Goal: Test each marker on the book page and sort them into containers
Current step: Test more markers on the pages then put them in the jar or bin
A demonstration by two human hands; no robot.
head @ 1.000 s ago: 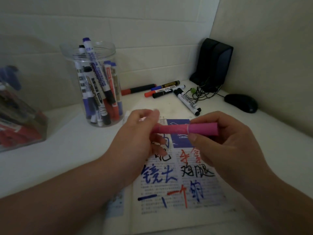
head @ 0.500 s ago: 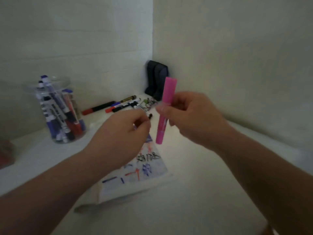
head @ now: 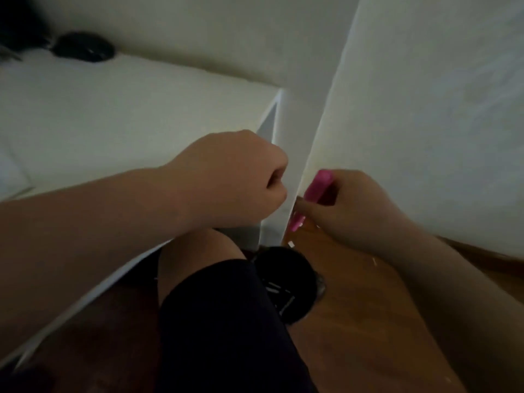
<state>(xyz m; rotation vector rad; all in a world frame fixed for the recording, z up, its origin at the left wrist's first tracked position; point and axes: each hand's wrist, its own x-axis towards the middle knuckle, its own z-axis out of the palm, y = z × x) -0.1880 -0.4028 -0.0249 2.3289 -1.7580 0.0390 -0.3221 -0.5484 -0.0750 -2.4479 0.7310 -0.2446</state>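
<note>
Right hand (head: 365, 205) fingers grip the pink marker (head: 319, 188) at centre right, off the desk (head: 113, 123) edge and above a black bin (head: 289, 268) on the floor (head: 354, 321), probably to drop scraps there. Left hand (head: 226, 177) fingers are curled at centre frame; can't tell if they hold anything.

That pink marker (head: 319, 184) looks like smooth plastic, the surface (head: 113, 114) is matt white, the floor (head: 354, 336) is grainy brown wood, and the mouse (head: 83, 46) is glossy black.
</note>
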